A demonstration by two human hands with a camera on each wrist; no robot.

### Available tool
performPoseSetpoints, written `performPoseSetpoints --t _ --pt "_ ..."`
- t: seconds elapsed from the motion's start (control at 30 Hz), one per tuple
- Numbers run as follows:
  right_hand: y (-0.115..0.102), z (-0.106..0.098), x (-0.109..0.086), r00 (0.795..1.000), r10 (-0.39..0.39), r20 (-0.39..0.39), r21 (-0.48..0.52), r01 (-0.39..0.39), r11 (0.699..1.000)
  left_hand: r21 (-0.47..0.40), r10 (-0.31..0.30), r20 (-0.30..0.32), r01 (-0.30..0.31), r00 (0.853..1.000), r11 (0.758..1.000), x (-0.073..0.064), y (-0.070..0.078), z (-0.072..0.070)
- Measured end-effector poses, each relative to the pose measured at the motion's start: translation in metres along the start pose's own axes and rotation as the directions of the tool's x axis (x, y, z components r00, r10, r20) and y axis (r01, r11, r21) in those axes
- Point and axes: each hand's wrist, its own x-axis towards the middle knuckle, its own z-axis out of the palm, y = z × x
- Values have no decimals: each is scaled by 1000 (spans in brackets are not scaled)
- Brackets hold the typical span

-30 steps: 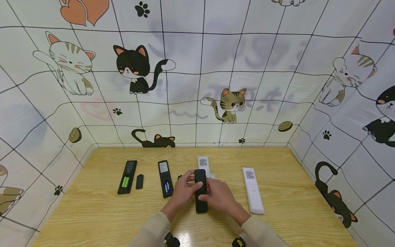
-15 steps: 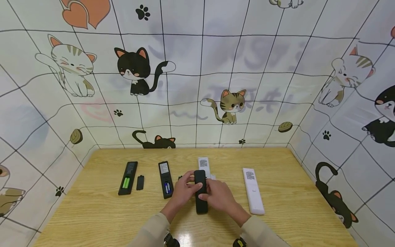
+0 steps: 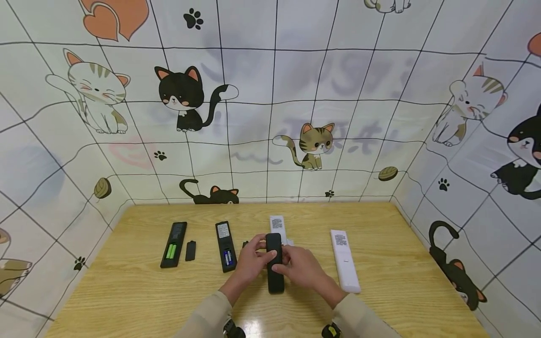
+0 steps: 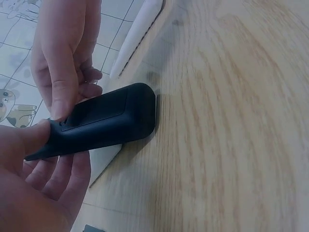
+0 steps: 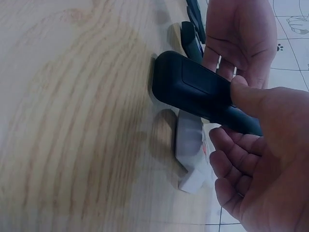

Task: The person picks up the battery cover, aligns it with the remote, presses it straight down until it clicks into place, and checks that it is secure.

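Both hands hold a black remote control [image 3: 276,283] upright over the middle of the table, its back with the battery cover [image 4: 96,108] turned toward me. My left hand [image 3: 250,261] grips it from the left, thumb on the back and fingers underneath, as the left wrist view shows. On the other side, my right hand [image 3: 304,266] has its thumb on the cover near the small latch mark, its fingers curled beside the remote. In the right wrist view the remote's end [image 5: 166,77] stands close to the wood.
To the left lie a black remote with green batteries [image 3: 171,251], a loose black cover [image 3: 190,251] and a black remote with blue batteries [image 3: 228,257]. A white remote [image 3: 277,223] lies partly hidden behind the hands; another white remote [image 3: 345,263] is at right on the wooden table [image 3: 393,291].
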Motion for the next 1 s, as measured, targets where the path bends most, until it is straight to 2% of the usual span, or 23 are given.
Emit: performPoseSetpoints --t 0.5,0.63,0.83,1.0 --pt "7 -16 -5 1000 -6 -18 30 6 1000 -45 0 -1 0 1000 999 -1 4 -2" --pt "13 -23 -7 998 -1 -56 17 2 1000 -65 10 1 -10 1000 998 1 6 3" --pt "30 -35 -10 993 61 -99 18 -59 998 -88 11 3 -11 1000 996 2 14 14" --pt "42 -50 -17 988 80 -132 11 -79 997 -75 -1 13 1 1000 997 7 18 27"
